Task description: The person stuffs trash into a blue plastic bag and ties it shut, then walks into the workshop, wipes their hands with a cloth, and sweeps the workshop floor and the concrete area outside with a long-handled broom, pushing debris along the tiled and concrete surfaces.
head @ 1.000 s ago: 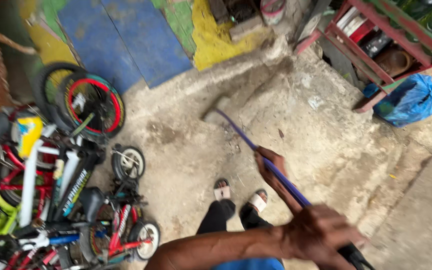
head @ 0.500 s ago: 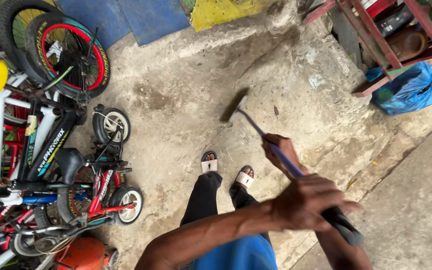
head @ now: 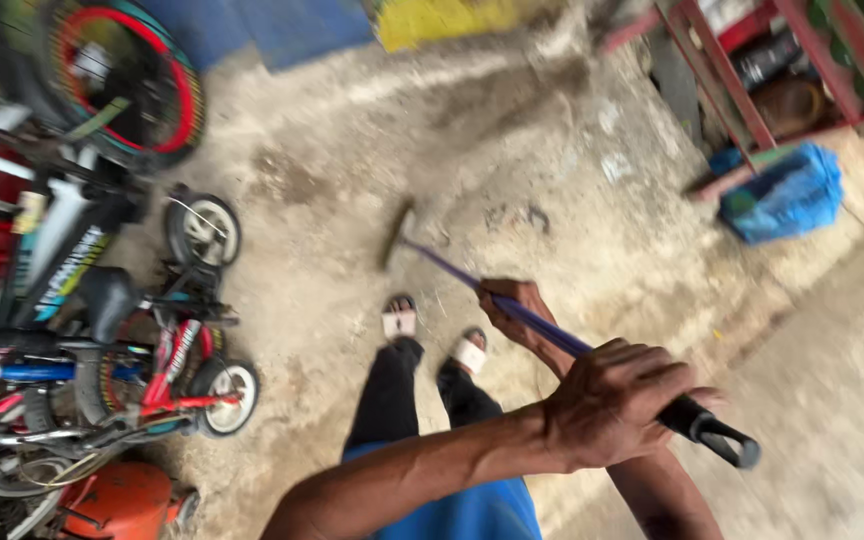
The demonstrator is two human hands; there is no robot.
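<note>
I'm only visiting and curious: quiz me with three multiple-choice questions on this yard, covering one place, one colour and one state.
1. Where does the crumpled blue plastic bag lie?
A. beside the red metal rack
B. among the bicycles
C. at the person's feet

2. What colour is the long broom handle?
A. purple
B. yellow
C. white

3. How is it held?
A. by left hand and right hand
B. by one hand
C. lying loose

Answers: 1 A, the bag lies at the rack's foot. 2 A, the shaft shows purple. 3 A, both hands are wrapped around it.
</note>
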